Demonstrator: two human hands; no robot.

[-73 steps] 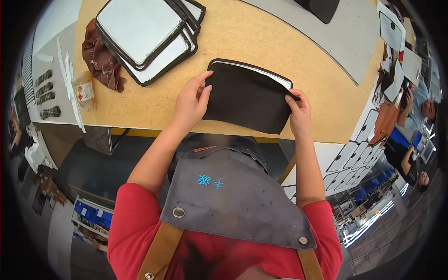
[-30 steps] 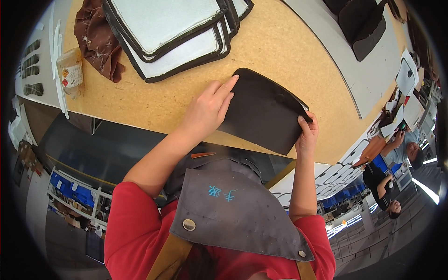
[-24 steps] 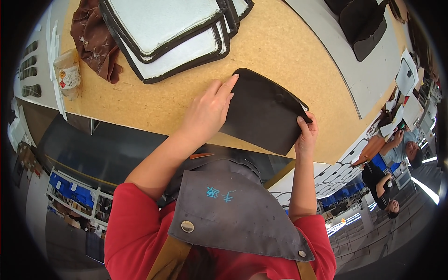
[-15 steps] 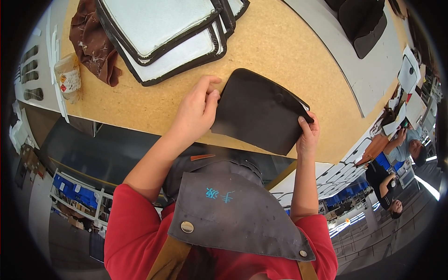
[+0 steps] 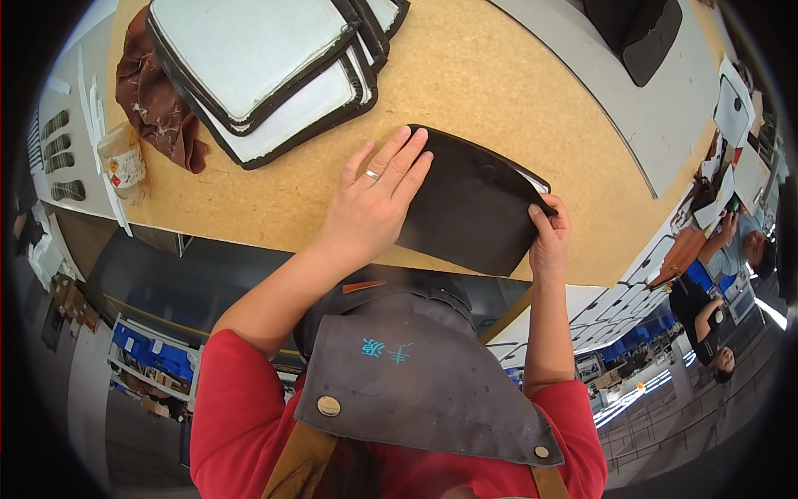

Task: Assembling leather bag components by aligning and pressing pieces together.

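Observation:
A flat black leather-like panel (image 5: 474, 204) with rounded corners lies near the front edge of the tan workbench (image 5: 499, 83). My left hand (image 5: 370, 208) rests flat on the panel's left end, fingers stretched out and pressing down; a ring is on one finger. My right hand (image 5: 549, 237) grips the panel's right corner, thumb on top. A thin white layer peeks out under the panel's far right edge.
A stack of white panels with black borders (image 5: 266, 66) sits at the back left. A brown rag (image 5: 158, 108) and a small taped cup (image 5: 123, 158) lie at the left. Dark pieces (image 5: 636, 33) rest on a grey board beyond. Other people work at the far right (image 5: 723, 249).
My left hand went from curled at the panel's left edge to spread flat over it. My right hand keeps its hold on the right corner. The view shifted slightly.

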